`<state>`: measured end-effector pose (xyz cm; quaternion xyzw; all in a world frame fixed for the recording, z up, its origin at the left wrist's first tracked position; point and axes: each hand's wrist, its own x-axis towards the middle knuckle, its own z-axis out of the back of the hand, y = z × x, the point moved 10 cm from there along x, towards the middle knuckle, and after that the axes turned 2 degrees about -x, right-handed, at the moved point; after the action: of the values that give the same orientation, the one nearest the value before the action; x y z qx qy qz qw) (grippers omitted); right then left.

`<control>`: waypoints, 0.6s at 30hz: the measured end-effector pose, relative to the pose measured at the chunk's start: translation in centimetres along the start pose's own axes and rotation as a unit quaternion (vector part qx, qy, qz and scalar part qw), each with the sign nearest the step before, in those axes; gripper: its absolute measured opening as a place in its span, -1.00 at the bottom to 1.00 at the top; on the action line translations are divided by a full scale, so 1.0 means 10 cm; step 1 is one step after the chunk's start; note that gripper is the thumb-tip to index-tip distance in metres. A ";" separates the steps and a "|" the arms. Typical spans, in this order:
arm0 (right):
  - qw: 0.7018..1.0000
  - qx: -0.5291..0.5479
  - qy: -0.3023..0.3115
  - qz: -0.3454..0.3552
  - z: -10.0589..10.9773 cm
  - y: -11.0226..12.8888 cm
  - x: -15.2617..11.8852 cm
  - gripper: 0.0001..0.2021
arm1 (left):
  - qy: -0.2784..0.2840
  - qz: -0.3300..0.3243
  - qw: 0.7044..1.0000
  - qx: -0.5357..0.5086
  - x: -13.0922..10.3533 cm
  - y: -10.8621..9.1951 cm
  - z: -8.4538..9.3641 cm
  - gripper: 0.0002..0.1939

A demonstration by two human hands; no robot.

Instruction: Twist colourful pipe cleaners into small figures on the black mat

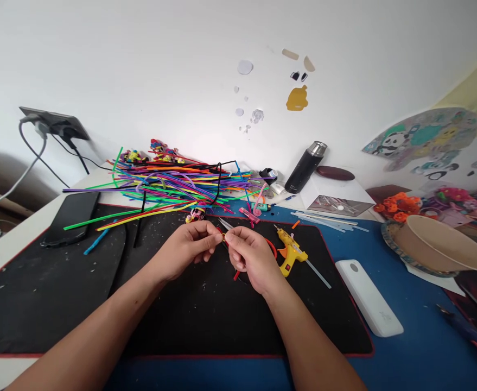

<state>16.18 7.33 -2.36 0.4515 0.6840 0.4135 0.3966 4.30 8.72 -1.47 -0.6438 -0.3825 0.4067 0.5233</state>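
Pinching 1 small red-and-orange pipe-cleaner piece [223,237] between them, the left hand [187,245] and right hand [251,255] meet fingertip to fingertip above the black mat [51,293], mid-tabletop; a yellow glue gun [289,251] lies just beside the right hand.

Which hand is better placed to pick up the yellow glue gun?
Probably the right hand: the yellow plastic glue gun lies just beside it on the black mat, while the left hand is farther away.
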 end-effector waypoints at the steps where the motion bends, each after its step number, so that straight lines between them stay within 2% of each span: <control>1: 1.000 0.001 -0.002 -0.001 0.01 0.00 0.00 -0.66 | 0.003 -0.002 1.000 -0.003 0.00 -0.01 0.00 -0.58; 7: 0.999 0.006 0.025 -0.031 -0.04 -0.03 -0.02 -0.68 | 0.003 -0.048 0.999 -0.006 0.00 -0.11 0.06 -0.62; 13: 0.998 0.018 0.036 -0.044 -0.07 -0.06 -0.02 -0.68 | 0.017 -0.037 0.999 -0.007 0.01 -0.06 0.04 -0.62; 18: 0.997 0.030 0.049 -0.050 -0.07 -0.07 -0.03 -0.69 | -0.001 -0.027 1.000 -0.009 0.01 -0.06 0.06 -0.60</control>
<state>15.36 6.73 -2.74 0.4076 0.7362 0.3946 0.3690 3.71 9.10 -0.99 -0.6374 -0.4039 0.3894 0.5282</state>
